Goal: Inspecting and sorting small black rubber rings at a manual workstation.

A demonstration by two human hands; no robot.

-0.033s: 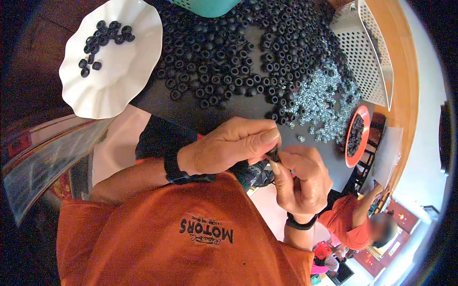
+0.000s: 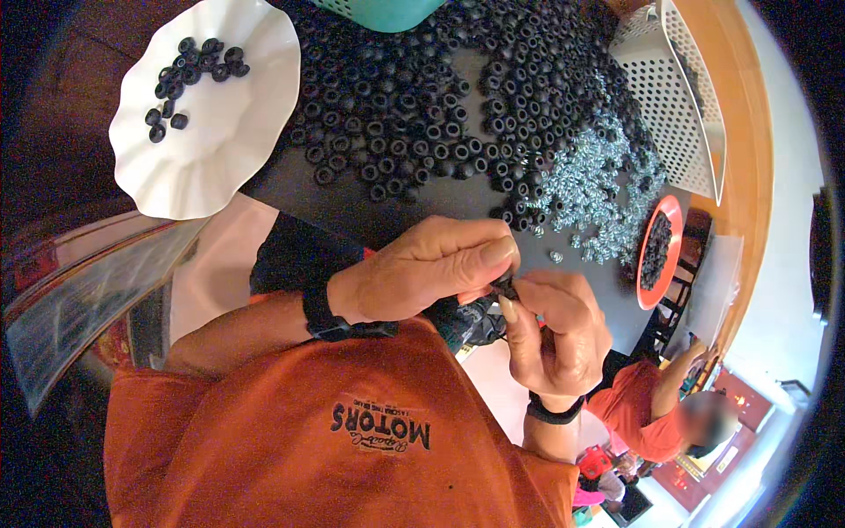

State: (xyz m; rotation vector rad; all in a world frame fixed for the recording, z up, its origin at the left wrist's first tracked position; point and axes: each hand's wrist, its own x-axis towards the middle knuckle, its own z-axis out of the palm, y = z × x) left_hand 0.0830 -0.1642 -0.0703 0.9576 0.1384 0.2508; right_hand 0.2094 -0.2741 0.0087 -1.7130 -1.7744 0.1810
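Note:
My left hand (image 2: 427,268) and my right hand (image 2: 562,330) meet in front of my chest, by the table's near edge. Between their fingertips is a small dark piece (image 2: 504,286), mostly covered by the fingers. The left thumb and fingers are closed on it, and the right thumb and forefinger pinch at its other side. Beyond the hands lies a wide spread of black ring-shaped parts (image 2: 387,132), each with a round hole. To their right is a heap of small shiny metal springs (image 2: 590,189). Several black rings rest on a white scalloped plate (image 2: 207,176) at the far left.
A red-orange dish (image 2: 646,295) of small black pieces sits at the table's right edge. Behind it stands a white perforated basket (image 2: 669,123). The rim of a teal basket (image 2: 378,16) shows at the top. Another person in orange (image 2: 641,400) is at the lower right.

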